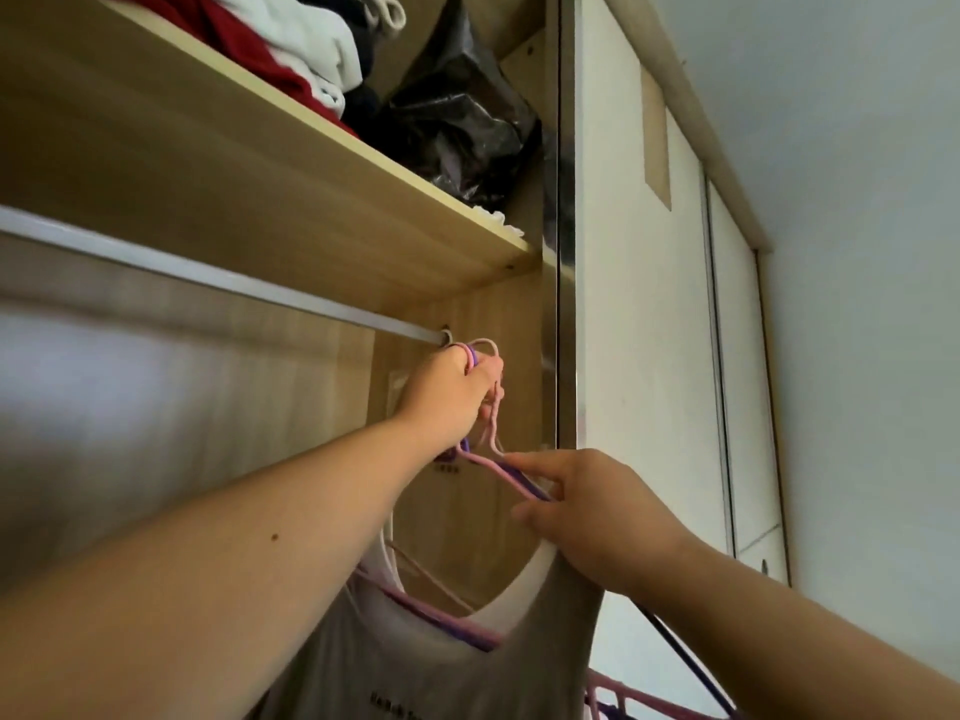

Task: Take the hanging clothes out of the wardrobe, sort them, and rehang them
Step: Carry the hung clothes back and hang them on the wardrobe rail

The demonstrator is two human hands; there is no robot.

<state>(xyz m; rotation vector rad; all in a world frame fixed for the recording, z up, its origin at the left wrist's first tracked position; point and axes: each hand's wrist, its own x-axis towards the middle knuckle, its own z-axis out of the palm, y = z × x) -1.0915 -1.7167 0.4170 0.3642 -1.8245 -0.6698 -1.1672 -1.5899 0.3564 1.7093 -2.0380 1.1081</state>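
My left hand [449, 389] gripped the pink and purple hanger hooks [487, 350] at the end of the silver metal rail [208, 275], bearing the weight; my right hand [592, 517] pinched a hanger shoulder [493, 466], steadying the pale grey T-shirt [441, 667] below.

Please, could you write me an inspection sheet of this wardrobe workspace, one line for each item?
surface: wooden shelf above a metal rail.
job's things: pink and purple hangers bunched together, carrying a pale top; whether the hooks sit on the rail cannot be told.
clutter: folded clothes and a black bag on the shelf.
grips: left hand grips the hanger hooks at the rail's end; right hand pinches a hanger arm.
cables: nothing seen.
surroundings: white sliding doors to the right, pale wall beyond.
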